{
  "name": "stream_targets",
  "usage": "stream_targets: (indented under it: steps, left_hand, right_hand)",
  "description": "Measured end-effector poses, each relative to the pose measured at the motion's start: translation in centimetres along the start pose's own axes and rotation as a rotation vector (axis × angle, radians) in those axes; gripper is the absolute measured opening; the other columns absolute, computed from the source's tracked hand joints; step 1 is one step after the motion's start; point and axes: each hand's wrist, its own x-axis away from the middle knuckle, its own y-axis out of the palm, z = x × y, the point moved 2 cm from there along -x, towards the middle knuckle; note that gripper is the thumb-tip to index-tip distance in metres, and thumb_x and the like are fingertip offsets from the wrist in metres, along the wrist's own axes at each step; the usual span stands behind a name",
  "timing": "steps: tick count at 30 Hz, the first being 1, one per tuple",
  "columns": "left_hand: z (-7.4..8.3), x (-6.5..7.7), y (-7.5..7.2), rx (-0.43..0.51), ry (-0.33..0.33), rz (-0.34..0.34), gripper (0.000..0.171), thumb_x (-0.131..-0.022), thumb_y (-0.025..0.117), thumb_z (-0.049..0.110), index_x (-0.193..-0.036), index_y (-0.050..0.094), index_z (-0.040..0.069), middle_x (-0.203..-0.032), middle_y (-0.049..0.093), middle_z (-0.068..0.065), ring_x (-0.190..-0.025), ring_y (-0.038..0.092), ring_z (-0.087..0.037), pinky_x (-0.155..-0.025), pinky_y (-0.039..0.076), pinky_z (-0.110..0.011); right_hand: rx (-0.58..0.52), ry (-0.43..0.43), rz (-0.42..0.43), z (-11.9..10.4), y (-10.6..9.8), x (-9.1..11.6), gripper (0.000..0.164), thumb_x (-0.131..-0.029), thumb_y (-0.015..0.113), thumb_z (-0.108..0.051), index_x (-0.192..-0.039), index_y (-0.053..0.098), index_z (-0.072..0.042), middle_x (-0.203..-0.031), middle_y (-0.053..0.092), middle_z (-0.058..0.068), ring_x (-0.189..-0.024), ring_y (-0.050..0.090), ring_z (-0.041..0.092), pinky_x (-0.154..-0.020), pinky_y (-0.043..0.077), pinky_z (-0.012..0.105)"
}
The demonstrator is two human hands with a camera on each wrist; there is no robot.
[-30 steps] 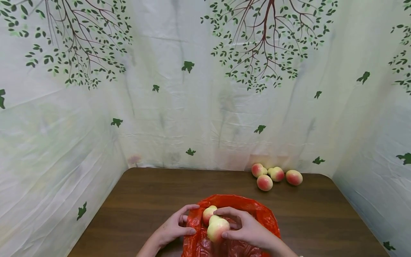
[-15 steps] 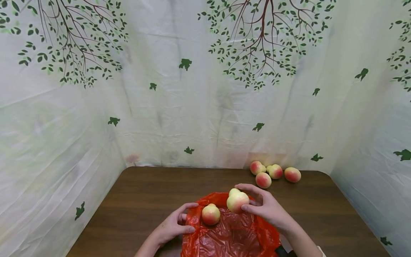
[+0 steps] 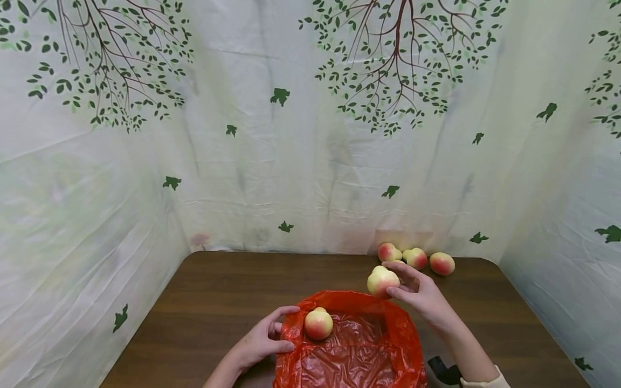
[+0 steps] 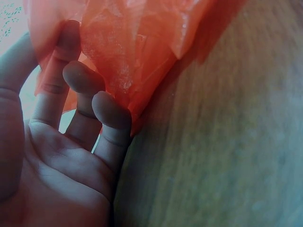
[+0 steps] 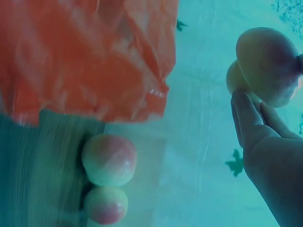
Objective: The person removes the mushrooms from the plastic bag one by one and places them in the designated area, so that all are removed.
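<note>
My left hand [image 3: 264,339] grips the left rim of a red plastic bag [image 3: 349,361]. In the left wrist view, fingers [image 4: 111,109] bend against the thin red plastic. One gourd-shaped, yellow-and-pink fruit [image 3: 318,325] sits inside the bag near its left side. Past the bag's far right rim, my right hand [image 3: 422,293] holds a similar fruit [image 3: 382,281] between thumb and fingers, its smaller lobe upward. The right wrist view shows the held fruit [image 5: 267,66] from below, raised off the table.
Several more such fruits, among them an oval-looking one [image 3: 442,264], lie at the table's back right. One is mostly hidden behind my right hand. A black object [image 3: 445,371] shows by the right forearm. A leaf-patterned cloth [image 3: 310,161] encloses the brown table [image 3: 233,291].
My right hand has carried its fruit from over the bag's left part to beyond the far right rim. The left hand has stayed on the bag; the other fruit remains inside.
</note>
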Motion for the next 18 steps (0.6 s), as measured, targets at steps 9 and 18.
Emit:
stream_targets:
  steps: [9,18]
  left_hand:
    - [0.1,0.1,0.0,-0.004,0.002,0.001,0.072,-0.102,0.069,0.007,-0.162,0.03,0.002,-0.112,0.08,-0.002,-0.102,0.077,-0.013,-0.083,0.063,-0.029]
    - [0.2,0.1,0.0,-0.005,-0.002,-0.003,0.072,-0.102,0.069,0.007,-0.162,0.03,0.003,-0.112,0.08,-0.004,-0.101,0.077,-0.014,-0.082,0.063,-0.029]
  right_hand:
    - [0.055,0.08,0.097,1.0,-1.6,-0.3,0.059,-0.105,0.068,-0.018,-0.156,0.046,-0.001,-0.149,0.058,0.013,-0.117,0.068,0.001,-0.096,0.056,0.019]
    - [0.137,0.082,0.208,2.5,-3.8,-0.4,0.056,-0.104,0.07,-0.021,-0.153,0.051,-0.001,-0.148,0.057,0.011,-0.116,0.062,-0.01,-0.095,0.053,0.013]
